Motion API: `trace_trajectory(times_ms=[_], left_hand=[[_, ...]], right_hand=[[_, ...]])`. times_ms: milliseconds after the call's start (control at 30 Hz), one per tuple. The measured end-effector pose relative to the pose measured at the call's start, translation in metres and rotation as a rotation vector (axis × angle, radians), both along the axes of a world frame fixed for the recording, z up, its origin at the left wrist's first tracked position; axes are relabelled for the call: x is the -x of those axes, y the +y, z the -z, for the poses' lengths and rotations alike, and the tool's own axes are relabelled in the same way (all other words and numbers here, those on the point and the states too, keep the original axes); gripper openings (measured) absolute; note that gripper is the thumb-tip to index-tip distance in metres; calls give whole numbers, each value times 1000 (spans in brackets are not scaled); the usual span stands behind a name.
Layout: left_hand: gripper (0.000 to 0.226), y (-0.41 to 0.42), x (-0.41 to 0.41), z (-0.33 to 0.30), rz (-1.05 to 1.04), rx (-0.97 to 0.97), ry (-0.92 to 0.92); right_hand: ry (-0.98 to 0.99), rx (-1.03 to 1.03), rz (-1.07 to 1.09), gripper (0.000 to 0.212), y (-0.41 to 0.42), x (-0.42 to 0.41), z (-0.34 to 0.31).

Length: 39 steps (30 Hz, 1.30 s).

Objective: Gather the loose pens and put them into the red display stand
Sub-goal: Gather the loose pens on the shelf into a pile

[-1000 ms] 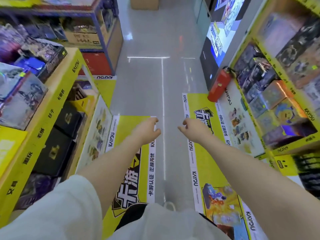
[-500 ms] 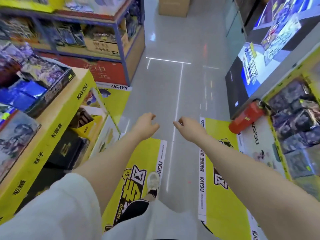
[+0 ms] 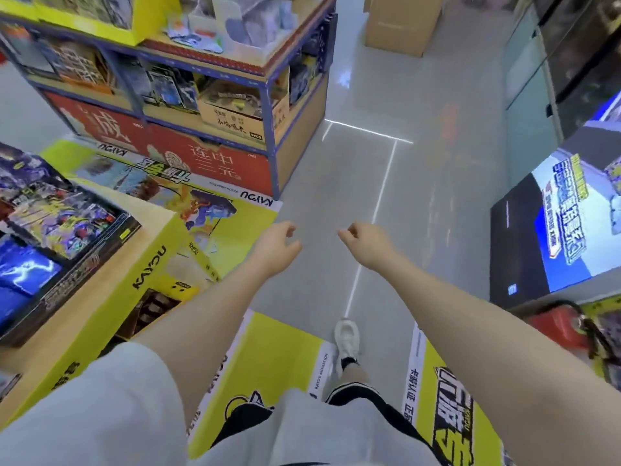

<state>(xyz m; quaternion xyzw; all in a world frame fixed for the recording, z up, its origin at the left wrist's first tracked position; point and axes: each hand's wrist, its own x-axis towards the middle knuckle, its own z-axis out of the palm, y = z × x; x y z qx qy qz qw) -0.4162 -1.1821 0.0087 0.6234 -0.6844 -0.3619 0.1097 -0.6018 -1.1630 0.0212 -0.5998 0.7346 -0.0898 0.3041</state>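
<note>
No loose pens show in the head view. My left hand (image 3: pixel 277 245) and my right hand (image 3: pixel 368 243) are held out in front of me over the aisle floor, a little apart. Their fingers are loosely curled and neither holds anything. Ahead on the left stands a blue-framed shelf unit with a red front panel (image 3: pixel 188 159), stocked with boxes and packets. Whether it is the red display stand I cannot tell.
A yellow counter (image 3: pixel 100 297) with boxed card sets lines my left. On the right are a lit screen (image 3: pixel 564 223) and a red fire extinguisher (image 3: pixel 554 327). A cardboard box (image 3: pixel 400 25) stands at the aisle's far end. My white shoe (image 3: pixel 347 338) steps on the grey floor.
I have walked forward along the aisle, and the red-fronted shelf unit has come closer on the left. Both hands stay out in front, holding nothing.
</note>
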Motion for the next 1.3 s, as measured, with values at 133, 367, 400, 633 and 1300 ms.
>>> trace_trajectory(times_ms=[133,367,400,633,1300], left_hand=[[41,-76,7,16,-140,-15,8],[42,-183,5,12,-344,-49,18],[41,-195,-2,10,-373,-47,7],[34,-269,-94,7,-726,7,-15],[42,-453,-406,-4,-1084,16,-83]], right_hand=[[11,-9,-120,37,-99,10,11],[30,-24,-391,38,-256,-4,-3],[22,-28,-435,36,-276,-12,-4],[-16,-46,-755,36,-389,-121,-1],[18,-59,-1162,30,-632,-490,7]])
